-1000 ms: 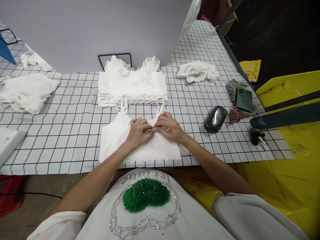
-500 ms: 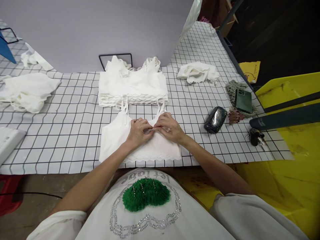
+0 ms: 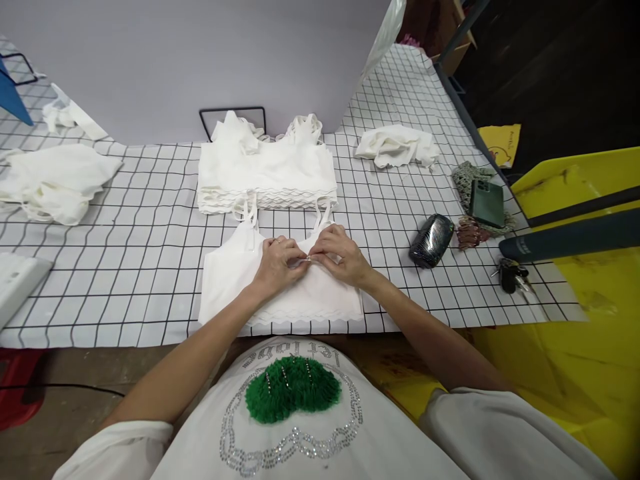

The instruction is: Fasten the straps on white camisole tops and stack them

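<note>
A white bralette with thin straps and a scalloped hem lies flat near the table's front edge, straps pointing away from me. My left hand and my right hand meet at the middle of its neckline. Both pinch the fabric there between thumb and fingertips. Whatever small detail sits between the fingertips is too tiny to make out. Just beyond lies a neat stack of white bralettes, the straps of the front one touching its edge.
Crumpled white garments lie at left and another white garment at back right. A black glossy case, a green phone, keys and a dark cylinder are at right. A grey panel stands behind the stack.
</note>
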Available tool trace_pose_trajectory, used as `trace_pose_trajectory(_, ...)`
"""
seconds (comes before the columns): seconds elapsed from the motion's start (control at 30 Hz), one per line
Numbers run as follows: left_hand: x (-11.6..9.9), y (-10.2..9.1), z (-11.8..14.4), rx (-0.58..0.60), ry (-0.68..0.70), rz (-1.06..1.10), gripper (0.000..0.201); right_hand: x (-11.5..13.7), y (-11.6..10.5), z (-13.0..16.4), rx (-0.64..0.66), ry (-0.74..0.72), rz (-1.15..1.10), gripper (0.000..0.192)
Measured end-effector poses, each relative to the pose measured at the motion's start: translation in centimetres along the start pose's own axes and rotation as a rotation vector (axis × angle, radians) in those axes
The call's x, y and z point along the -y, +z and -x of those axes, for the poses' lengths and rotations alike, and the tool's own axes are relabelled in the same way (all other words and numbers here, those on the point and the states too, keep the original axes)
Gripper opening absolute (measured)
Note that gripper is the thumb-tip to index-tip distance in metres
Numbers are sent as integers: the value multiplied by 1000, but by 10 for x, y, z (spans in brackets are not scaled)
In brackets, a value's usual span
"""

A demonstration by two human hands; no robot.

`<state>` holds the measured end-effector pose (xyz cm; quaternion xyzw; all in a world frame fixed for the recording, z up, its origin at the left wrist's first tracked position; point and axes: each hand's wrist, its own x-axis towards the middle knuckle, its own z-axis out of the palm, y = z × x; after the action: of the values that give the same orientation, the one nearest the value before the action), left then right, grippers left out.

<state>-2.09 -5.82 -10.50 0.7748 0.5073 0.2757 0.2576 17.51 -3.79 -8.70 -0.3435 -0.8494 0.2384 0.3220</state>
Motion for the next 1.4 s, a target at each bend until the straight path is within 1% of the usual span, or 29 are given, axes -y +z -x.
trace_pose_trajectory(0.2, 1, 0, 0, 3, -1, -3, 8, 1, -3, 1, 42, 10, 50, 16)
trace_pose_trajectory(0.3, 1, 0, 1, 1, 3, -2, 9, 1, -1, 2, 35, 19, 65, 17)
trace_pose_trajectory(0.43, 2, 0, 1, -14, 14, 2, 11, 2, 2, 2, 2, 21, 58, 17)
trace_pose_trajectory(0.67, 1, -1, 2, -43, 35, 23, 11, 6, 1, 3, -58, 30, 65, 16)
trace_pose_trajectory(0.9, -2, -2, 1, -55, 47, 18, 12, 11, 8, 6, -176, 34, 82, 17)
trace_pose_trajectory(1.2, 3, 1, 1, -109, 109, 46, 10, 16, 10, 9, -213, 11, 38, 12)
trace_pose_trajectory(1.4, 3, 2, 0, -112, 104, 44, 11, 16, 11, 9, -227, 10, 30, 12)
